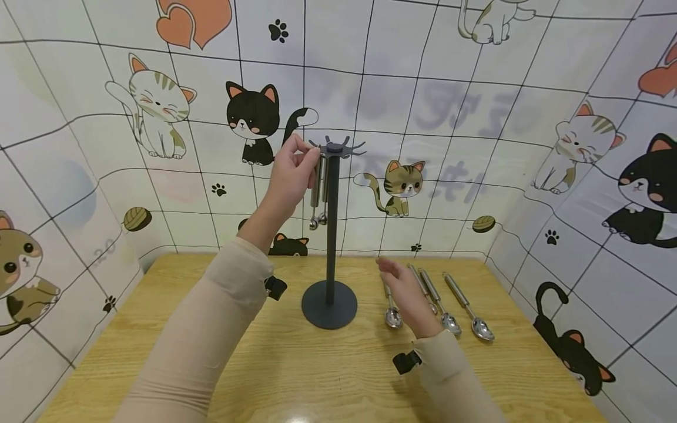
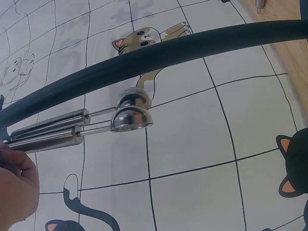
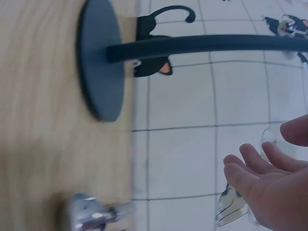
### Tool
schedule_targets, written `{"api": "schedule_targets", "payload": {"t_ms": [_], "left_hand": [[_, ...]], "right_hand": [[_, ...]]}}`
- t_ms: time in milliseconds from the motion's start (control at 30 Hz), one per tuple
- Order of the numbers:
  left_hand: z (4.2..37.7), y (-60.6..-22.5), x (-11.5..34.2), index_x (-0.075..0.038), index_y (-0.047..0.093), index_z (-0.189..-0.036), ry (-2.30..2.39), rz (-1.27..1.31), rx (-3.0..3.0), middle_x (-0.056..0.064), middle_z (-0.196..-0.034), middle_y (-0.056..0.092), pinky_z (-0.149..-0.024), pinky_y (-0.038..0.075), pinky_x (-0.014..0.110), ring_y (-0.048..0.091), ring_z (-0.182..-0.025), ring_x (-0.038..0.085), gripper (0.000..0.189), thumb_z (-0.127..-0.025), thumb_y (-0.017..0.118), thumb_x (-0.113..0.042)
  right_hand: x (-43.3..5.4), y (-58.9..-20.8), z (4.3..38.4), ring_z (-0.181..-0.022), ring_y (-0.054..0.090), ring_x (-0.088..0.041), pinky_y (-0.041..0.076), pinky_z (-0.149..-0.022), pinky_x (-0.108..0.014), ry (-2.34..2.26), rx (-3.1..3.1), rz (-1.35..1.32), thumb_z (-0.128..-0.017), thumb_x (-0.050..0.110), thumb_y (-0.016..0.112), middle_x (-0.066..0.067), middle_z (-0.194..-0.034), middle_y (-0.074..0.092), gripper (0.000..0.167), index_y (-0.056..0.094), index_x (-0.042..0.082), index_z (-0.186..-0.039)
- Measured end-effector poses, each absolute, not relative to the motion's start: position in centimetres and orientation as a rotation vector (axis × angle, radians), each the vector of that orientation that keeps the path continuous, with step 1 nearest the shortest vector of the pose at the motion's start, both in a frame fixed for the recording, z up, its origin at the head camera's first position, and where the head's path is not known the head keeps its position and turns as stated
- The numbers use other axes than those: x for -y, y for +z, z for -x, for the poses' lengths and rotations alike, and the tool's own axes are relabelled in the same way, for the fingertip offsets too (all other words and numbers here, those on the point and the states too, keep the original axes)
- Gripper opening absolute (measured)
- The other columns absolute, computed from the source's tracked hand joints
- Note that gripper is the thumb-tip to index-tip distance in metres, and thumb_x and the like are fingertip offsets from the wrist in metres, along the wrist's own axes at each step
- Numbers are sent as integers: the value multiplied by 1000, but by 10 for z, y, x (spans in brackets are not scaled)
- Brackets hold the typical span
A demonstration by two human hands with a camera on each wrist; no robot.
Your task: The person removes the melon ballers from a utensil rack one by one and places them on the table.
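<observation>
A dark grey stand (image 1: 331, 235) with a round base and a ring of hooks on top stands on the wooden table. High at its left side, my left hand (image 1: 292, 170) pinches the top end of a steel melon baller (image 1: 315, 197) at the hooks. Another melon baller (image 1: 324, 194) hangs right beside it; in the left wrist view their small round bowls (image 2: 132, 118) overlap. My right hand (image 1: 406, 294) holds nothing, its fingers loosely extended above the table. Under and around it lie steel scoops, including one with a rounded bowl (image 1: 393, 318) just left of the hand.
To the right of my right hand are a scoop (image 1: 449, 323) and another scoop (image 1: 482, 329) farthest right. A smaller utensil (image 1: 433, 308) lies between, partly hidden by the hand. Behind the table (image 1: 275, 376) hangs a white cloth (image 1: 370, 117) printed with cats and grid lines.
</observation>
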State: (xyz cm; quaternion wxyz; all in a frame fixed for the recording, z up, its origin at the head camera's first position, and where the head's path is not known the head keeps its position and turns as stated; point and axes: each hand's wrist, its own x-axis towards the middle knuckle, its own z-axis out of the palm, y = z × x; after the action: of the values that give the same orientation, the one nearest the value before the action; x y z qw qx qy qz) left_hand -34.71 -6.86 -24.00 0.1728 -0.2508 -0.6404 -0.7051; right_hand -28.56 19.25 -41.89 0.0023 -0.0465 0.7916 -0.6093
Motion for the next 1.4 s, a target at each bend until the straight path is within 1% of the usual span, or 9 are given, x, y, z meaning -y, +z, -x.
{"api": "schedule_targets", "payload": {"t_ms": [233,333,600,767,1000,1100,1233,1333,1400], "left_hand": [[347,-239,72,-13,46,-91,-1992,697,1828,3,-61,42,-57,35,31,42,-54,19,16,-105,54,-15],[348,-238,74,-12,46,-90,-1986,699,1828,3,-60,42,-58,37,30,43,-54,19,17,-105,53,-14],[349,-236,75,-11,44,-88,-1998,698,1832,4,-59,41,-59,39,31,43,-54,20,19,-105,51,-11],[349,-232,70,-11,44,-87,-2030,709,1824,4,-60,42,-59,40,30,43,-54,20,19,-105,51,-11],[348,-228,62,-10,43,-86,-2053,723,1819,4,-59,43,-60,42,31,42,-55,20,20,-105,51,-10],[350,-228,59,-10,43,-86,-2049,734,1825,4,-59,43,-61,42,32,43,-55,20,20,-105,50,-9],[351,-228,58,-10,43,-86,-2036,734,1842,4,-59,43,-61,41,31,43,-56,20,20,-105,50,-10],[350,-228,59,-10,44,-87,-2036,704,1868,4,-61,43,-61,41,30,43,-56,19,20,-105,51,-10],[350,-229,60,-11,44,-87,-2037,676,1888,4,-63,43,-61,41,30,43,-57,19,20,-105,52,-11]], "right_hand": [[-170,-383,295,-144,38,-30,29,-118,-47,-1970,-2415,359,-109,10,41,-14,-154,43,43,39,5,-151],[-161,-367,306,-142,40,-31,30,-118,-46,-1985,-2405,442,-108,7,41,-16,-153,44,43,40,2,-151],[-140,-325,343,-141,44,-23,34,-116,-40,-2033,-2320,568,-109,10,44,-11,-152,47,42,43,6,-151],[-137,-301,363,-141,44,-25,35,-115,-37,-2058,-2236,731,-109,8,44,-12,-152,47,43,41,4,-152],[-127,-283,381,-141,46,-24,39,-112,-33,-2038,-2105,904,-109,16,44,-13,-153,46,45,42,4,-152],[-125,-280,386,-139,48,-25,39,-112,-36,-2044,-2075,905,-109,17,42,-15,-151,47,45,42,2,-151],[-122,-282,391,-132,54,-24,38,-113,-46,-2076,-2038,883,-109,13,44,-15,-147,53,44,42,0,-150],[-118,-286,394,-123,60,-21,38,-111,-53,-2112,-1999,871,-107,10,47,-13,-137,61,42,44,-2,-147],[-116,-288,395,-116,63,-19,41,-109,-51,-2140,-1994,846,-106,7,48,-9,-127,66,40,47,-3,-144]]}}
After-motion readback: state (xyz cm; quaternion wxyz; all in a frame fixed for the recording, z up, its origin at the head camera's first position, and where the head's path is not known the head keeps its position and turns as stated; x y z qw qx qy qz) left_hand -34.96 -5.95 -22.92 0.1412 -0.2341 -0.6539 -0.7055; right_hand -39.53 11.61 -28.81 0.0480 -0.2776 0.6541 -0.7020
